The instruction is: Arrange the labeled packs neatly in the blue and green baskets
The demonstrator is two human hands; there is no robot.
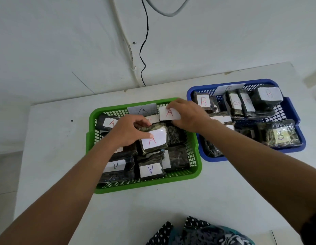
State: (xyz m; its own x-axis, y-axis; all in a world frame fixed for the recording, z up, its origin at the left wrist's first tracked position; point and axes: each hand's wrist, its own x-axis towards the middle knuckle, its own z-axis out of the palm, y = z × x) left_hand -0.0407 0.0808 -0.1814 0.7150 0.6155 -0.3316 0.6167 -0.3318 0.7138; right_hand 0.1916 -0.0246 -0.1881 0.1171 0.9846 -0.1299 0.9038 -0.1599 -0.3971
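Green basket (196, 171) at centre of white table (52, 138), crowded with dark film-wrapped packs bearing white paper labels marked A; blue basket (293, 110) just beside it to the right, holding similar packs marked B, several on edge, some flat. Left hand (126, 132) curled round the upper left edge of a red-lettered A pack (153, 138), raised and tilted above its neighbours in the middle of the green basket. Right hand (188, 114) at the far right corner of the same basket, fingers pinching a second pack by its red A label (168, 113); body of that pack mostly hidden behind the hand. Judged handling: packs compact and fairly stiff as blocks, light enough for one hand, yet clad in glossy, crinkled film likely to slip; labels probably only stuck on, hence prone to tearing or peeling if used as a handle. Best hold presumably across the short sides of the block, thumb opposite fingers, clear of the paper. Obstacles: close-packed neighbours leaving little finger room, slotted basket walls near the far pack, and the two forearms converging over one basket. Also present: black cable (144, 50) and grey cable (164, 13) hanging on the wall behind, patterned fabric (197, 234) at the near table edge.
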